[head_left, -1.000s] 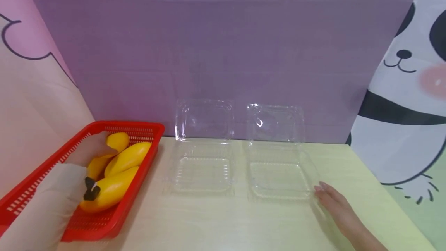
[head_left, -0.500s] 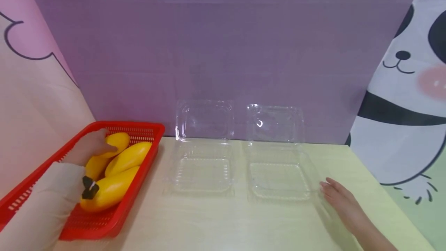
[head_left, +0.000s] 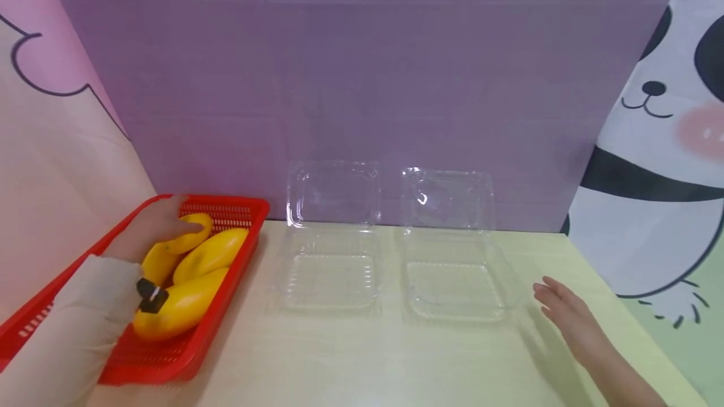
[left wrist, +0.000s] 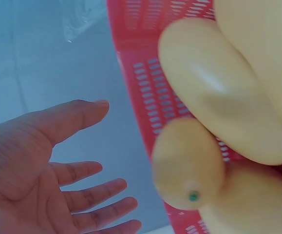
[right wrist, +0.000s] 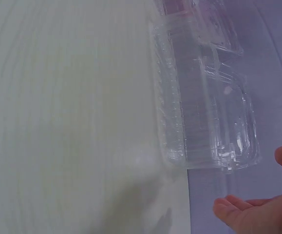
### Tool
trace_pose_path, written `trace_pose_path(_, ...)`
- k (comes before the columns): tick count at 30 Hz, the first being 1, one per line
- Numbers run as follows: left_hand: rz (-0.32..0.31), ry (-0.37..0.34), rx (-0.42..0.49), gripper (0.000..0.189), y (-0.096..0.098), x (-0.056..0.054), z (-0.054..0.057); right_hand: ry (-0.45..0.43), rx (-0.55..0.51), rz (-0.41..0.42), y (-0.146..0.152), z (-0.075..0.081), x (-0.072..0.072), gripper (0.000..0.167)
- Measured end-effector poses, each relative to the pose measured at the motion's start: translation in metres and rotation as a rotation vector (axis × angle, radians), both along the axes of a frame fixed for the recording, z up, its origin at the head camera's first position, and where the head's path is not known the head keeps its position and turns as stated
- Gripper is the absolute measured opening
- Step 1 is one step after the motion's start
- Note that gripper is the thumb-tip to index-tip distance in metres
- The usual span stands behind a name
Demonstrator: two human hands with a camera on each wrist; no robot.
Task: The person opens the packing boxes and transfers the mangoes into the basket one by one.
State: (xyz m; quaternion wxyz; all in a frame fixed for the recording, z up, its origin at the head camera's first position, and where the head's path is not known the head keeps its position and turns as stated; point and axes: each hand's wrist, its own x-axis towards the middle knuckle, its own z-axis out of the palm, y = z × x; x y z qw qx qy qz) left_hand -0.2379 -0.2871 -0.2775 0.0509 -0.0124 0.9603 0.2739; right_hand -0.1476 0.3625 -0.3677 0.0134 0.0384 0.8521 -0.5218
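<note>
My left hand (head_left: 155, 228) is over the red basket (head_left: 259, 211) at the left, beside the rearmost yellow mango (head_left: 189, 244). In the left wrist view its thumb and fingers are spread apart, with nothing between them. A mango with a green tip (left wrist: 187, 161) lies in front of those fingers, among several larger ones. Just right of the right-hand clear plastic clamshell box (head_left: 458, 316), my right hand (head_left: 571, 316) hovers above the table with its fingers extended, holding nothing. That box stands with its lid raised.
Another clear clamshell box (head_left: 334, 306), lid also up, stands between the basket and the right-hand box. Behind the pale wooden table (head_left: 351, 363) rises a purple backdrop (head_left: 362, 68). A panda-printed cloth (head_left: 639, 237) hangs at the right.
My right hand has drawn away from the right-hand box, toward the right. My left hand has shifted slightly over the rear mango. Boxes and mangoes look about the same.
</note>
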Motion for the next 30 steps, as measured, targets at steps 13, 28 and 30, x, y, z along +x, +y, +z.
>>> trace_pose_path(13, -0.048, 0.137, -0.066, 0.081, 0.046, 0.004, 0.017, 0.014, 0.099, 0.039, -0.011, 0.02, -0.009, 0.075)
trace_pose_path(28, -0.164, 0.255, -0.082, 0.069, 0.116, 0.008, 0.026, 0.088, 0.338, 0.059, -0.037, 0.023, -0.018, 0.073)
trace_pose_path(30, -0.2, 0.293, -0.067, 0.065, 0.126, 0.008, 0.024, 0.102, 0.365, 0.064, -0.039, 0.022, -0.019, 0.073)
